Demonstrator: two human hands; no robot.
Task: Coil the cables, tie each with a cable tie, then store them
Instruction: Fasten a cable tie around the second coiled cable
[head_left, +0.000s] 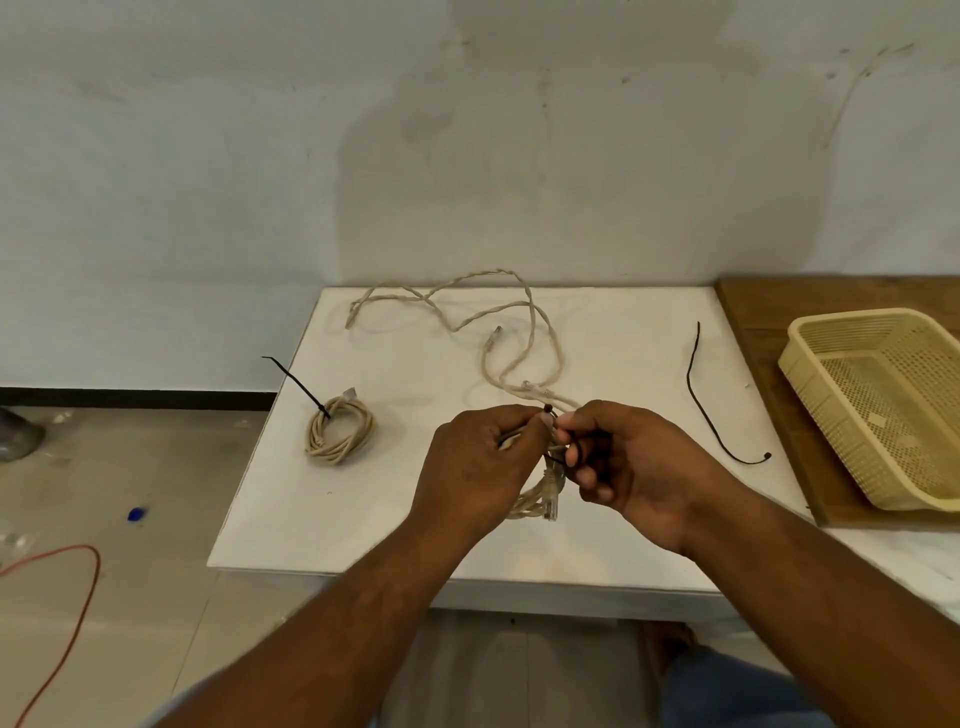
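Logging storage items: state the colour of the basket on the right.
Pale yellow basket, perforated mesh walls; shows in the head view.

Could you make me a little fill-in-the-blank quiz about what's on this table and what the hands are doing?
1. The finished beige cable coil near the table's left edge is bound with a ____ cable tie.
2. The cream perforated plastic basket sits on a ____ board.
3. The spare black cable tie lies between the hands and the ____.
4. Both hands, left and right, hold a beige ____ over the white table.

Missing words: black; wooden; basket; cable
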